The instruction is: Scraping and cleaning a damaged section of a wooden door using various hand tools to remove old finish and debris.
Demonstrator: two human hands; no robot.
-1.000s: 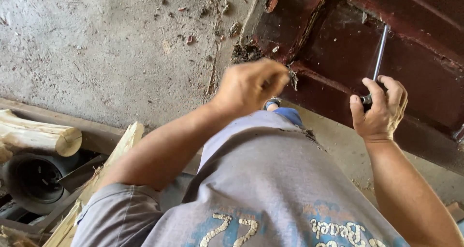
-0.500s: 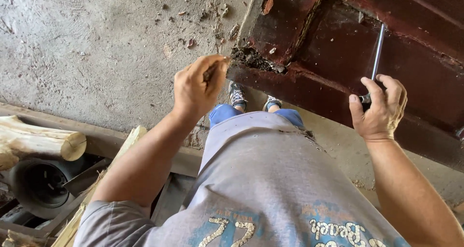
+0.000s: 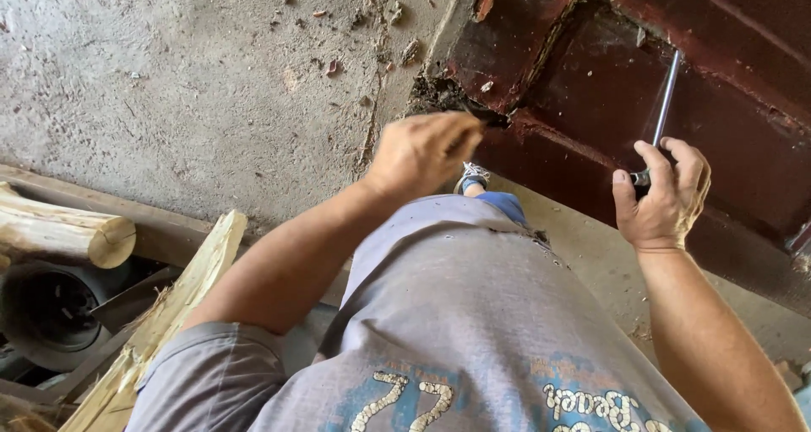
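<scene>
Leftmost, a dark round drum (image 3: pixel 46 314) is seen low at the frame edge, with a pale log (image 3: pixel 63 229) lying above it and a split plank of raw wood (image 3: pixel 160 322) leaning beside it; these are crowded together and little open room is left there. A wooden beam (image 3: pixel 160 221) is laid along the concrete floor (image 3: pixel 169 86) behind them. The floor is shown grey, rough and dusty, with small chips of debris (image 3: pixel 338 60) scattered toward the door, and a wide stretch of it is left open above the left arm.

At centre, the left hand (image 3: pixel 418 149) is raised to the broken lower corner (image 3: pixel 460 103) of a dark red wooden door (image 3: pixel 608 86). Its grip is closed into a pinch, and the fingertips are set against the crumbled, splintered wood at that corner; whether anything is held inside the pinch cannot be told. A grey printed shirt (image 3: pixel 473 314) fills the lower middle, and a blue trouser leg and a laced shoe (image 3: pixel 473 177) are seen just below the hand.

Further right, the door's recessed panels and raised rails are shown with worn, chipped paint. The right hand (image 3: pixel 663 200) is curled tightly round the dark handle of a screwdriver (image 3: pixel 666 98), whose bright metal shaft is pointed up and laid against the door panel. Below the door edge, a strip of bare floor is left free beside the right forearm.
</scene>
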